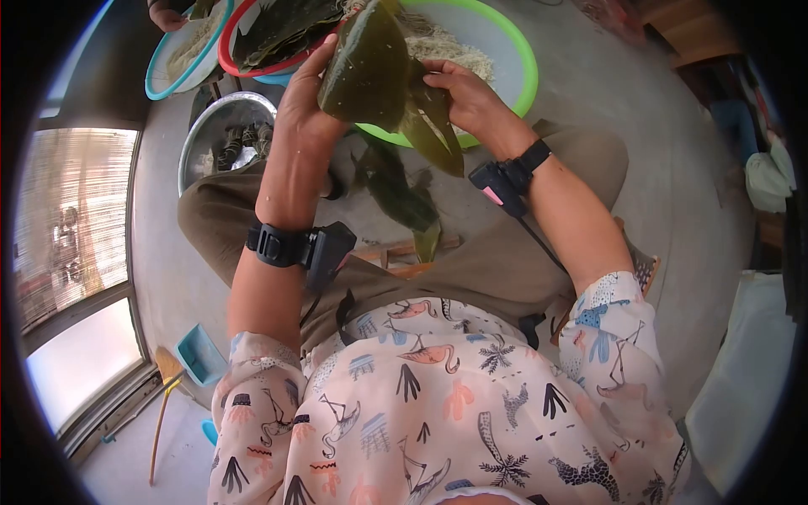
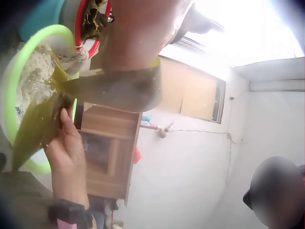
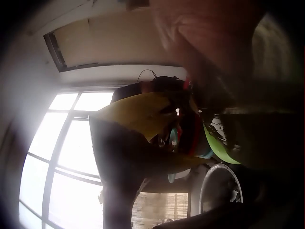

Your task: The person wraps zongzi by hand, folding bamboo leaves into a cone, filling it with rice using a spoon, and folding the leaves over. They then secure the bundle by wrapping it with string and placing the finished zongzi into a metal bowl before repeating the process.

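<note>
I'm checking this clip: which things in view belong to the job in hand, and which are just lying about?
Apparently part of the job:
green leaf held in the left hand and right hand
green-rimmed basin of pale grain
red-rimmed basin of more leaves
metal basin of dark bundles

Probably just lying about:
blue dustpan
broom

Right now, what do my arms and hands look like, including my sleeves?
Your left hand and right hand are gloveless. Each side has a black wrist strap with a dark, boxy camera; the right one shows a pink patch and a thin dark cable. The loose, pale pink sleeves carry long-legged birds and plant-like shapes, ending near the elbows.
</note>
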The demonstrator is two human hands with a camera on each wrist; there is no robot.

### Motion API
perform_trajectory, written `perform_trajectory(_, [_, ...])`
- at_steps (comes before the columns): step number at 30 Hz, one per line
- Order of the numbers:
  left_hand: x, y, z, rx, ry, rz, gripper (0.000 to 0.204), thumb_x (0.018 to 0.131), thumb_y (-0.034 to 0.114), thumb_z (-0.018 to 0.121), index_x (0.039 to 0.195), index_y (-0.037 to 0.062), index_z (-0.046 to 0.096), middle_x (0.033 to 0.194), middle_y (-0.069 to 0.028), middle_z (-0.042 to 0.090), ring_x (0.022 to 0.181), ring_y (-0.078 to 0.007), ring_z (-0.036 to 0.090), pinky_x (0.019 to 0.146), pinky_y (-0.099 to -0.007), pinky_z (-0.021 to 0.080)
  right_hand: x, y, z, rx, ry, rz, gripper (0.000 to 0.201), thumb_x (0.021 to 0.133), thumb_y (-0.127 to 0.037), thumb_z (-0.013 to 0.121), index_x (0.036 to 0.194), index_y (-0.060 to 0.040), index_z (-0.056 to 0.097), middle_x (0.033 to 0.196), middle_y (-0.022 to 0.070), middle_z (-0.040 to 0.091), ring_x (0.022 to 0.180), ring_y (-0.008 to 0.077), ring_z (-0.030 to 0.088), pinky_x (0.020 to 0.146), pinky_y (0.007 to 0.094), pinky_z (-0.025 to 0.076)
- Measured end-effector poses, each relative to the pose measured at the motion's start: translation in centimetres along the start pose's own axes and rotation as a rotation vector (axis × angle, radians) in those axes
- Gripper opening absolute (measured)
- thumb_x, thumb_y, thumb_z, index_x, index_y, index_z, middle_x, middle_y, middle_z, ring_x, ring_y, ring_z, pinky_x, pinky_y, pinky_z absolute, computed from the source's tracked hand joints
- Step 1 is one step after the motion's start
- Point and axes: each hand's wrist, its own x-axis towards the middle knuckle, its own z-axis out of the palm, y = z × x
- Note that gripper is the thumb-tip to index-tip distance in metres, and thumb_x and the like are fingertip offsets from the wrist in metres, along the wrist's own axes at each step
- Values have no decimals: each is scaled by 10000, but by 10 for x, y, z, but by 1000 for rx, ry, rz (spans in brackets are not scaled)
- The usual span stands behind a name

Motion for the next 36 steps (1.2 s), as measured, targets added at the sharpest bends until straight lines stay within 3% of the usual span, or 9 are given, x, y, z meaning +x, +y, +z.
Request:
perform_trajectory(2, [9,-17,-4,-17,7,-58,267,962,142,547,1156,-41,554,1103,-176,650,992,-294,656,906,-437,541,8,3,-10,27,-69,3,231,942,-9,496,1163,0,561,1083,108,641,976,206,647,901,348,540])
perform_trajectory(5, [24,-43,-22,360,369,277,236,956,107,544,1163,-4,519,1062,-137,631,967,-278,645,862,-409,555,5,1,-7,67,-169,24,221,967,-43,459,1156,0,566,1043,113,652,952,205,655,872,356,552])
perform_trajectory(6, [25,-44,-31,361,369,277,236,956,107,544,1163,-4,519,1062,-137,631,967,-278,645,862,-409,555,2,-1,-3,78,-206,43,224,978,-60,442,1153,1,568,1021,114,656,939,204,658,855,358,557])
perform_trajectory(9, [23,-47,-54,605,438,402,232,928,52,571,1151,9,522,1043,-112,638,930,-242,656,811,-383,567,-1,0,-1,74,-52,-7,191,940,11,416,1059,11,566,993,126,637,913,216,648,834,355,557])
perform_trajectory(16, [25,-51,-56,612,473,412,188,939,55,555,1119,3,546,1061,-119,636,938,-250,654,825,-384,566,-1,0,0,53,-43,-9,207,947,17,391,1065,1,561,986,109,635,882,207,644,834,341,550])
perform_trajectory(19, [30,-47,-62,392,386,297,198,948,46,532,1141,-2,526,1083,-130,627,963,-265,646,854,-405,558,9,4,-5,132,-123,4,221,980,-42,403,1127,-1,564,1040,109,647,949,214,649,860,365,552])
perform_trajectory(22, [32,-47,-62,247,379,235,214,955,38,515,1164,-5,501,1097,-137,619,984,-279,638,878,-424,550,6,3,-3,77,-7,-17,215,988,-57,402,1123,-1,560,1047,106,646,954,213,647,869,364,547])
perform_trajectory(33, [30,-57,-63,718,492,523,179,896,53,626,1056,-12,580,960,-111,662,841,-211,667,751,-357,571,10,5,-9,123,-91,-20,202,974,-43,443,1139,-13,556,1058,113,646,929,196,660,837,338,562])
perform_trajectory(36, [29,-56,-66,784,555,472,196,899,62,628,1071,-15,574,978,-115,658,844,-205,665,755,-351,572,7,5,-8,149,-103,-27,210,967,-34,444,1148,-19,549,1057,113,646,924,195,662,828,338,565])
